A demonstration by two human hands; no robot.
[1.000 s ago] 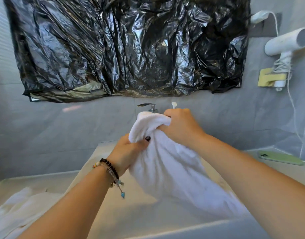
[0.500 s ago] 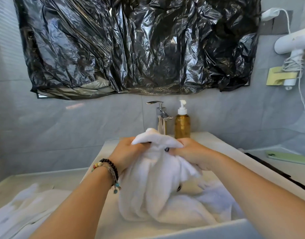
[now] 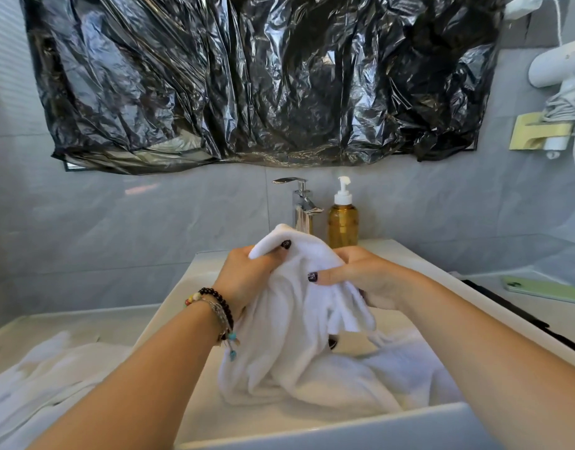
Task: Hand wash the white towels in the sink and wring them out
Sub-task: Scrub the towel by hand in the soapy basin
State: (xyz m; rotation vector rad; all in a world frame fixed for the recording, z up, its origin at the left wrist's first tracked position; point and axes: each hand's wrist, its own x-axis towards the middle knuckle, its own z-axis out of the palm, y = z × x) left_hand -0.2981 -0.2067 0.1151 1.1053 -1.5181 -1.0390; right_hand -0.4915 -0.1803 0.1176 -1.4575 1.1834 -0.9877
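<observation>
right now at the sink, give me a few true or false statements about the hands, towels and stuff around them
1. Both the left hand and right hand grip the towel. True.
2. The soap bottle stands left of the tap. False: it stands right of it.
3. Another towel lies on the counter left of the sink. True.
4. The phone lies in the sink. False: it lies on the counter to the right.

Bright, even daylight. Strong white glare across the creased black plastic sheet (image 3: 263, 82); a faint pink reflection on the tile below its left corner. Soft blur low left of it. Wide-angle bending toward every edge.
</observation>
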